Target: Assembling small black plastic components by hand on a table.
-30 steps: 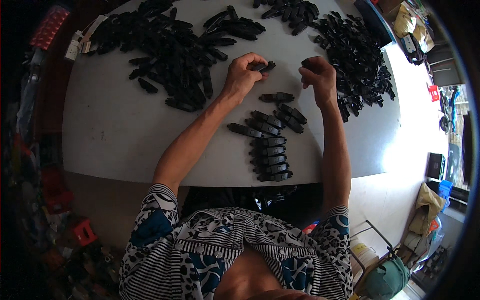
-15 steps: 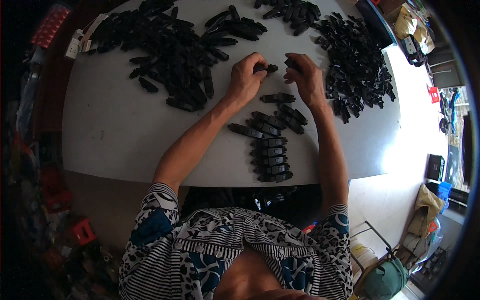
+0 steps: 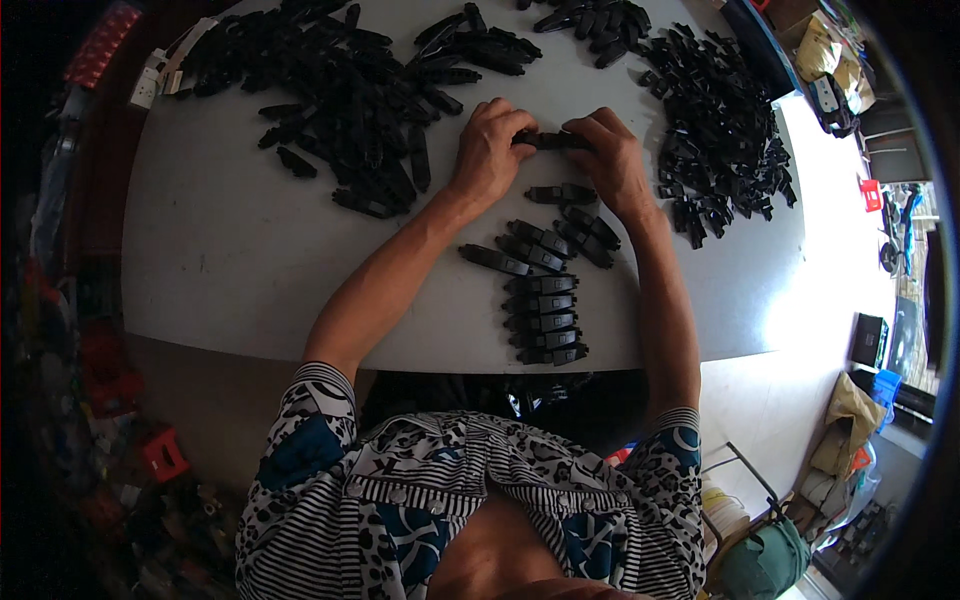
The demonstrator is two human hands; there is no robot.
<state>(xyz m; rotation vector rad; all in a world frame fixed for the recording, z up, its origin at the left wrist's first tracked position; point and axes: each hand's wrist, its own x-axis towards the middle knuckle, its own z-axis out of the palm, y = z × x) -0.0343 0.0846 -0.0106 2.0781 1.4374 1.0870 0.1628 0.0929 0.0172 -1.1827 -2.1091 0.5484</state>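
Observation:
Between my two hands, above the table, is a long black plastic part (image 3: 552,140). My left hand (image 3: 490,150) pinches its left end, and my right hand (image 3: 608,155) grips its right end; the fingers hide both ends. Just below them a single black part (image 3: 561,194) lies on the table. Nearer to me, several similar black parts (image 3: 541,303) form a stacked column, with more parts (image 3: 537,240) set slantwise above it. Two more (image 3: 588,236) lie side by side close to my right forearm.
A large pile of long black parts (image 3: 350,110) covers the table's far left. Smaller black pieces (image 3: 720,120) are heaped at the right. Further groups (image 3: 600,22) lie at the far edge. The white table (image 3: 230,270) has its front edge near my body.
My hands have come together. The right hand has moved left and its piece now meets the part held in the left hand.

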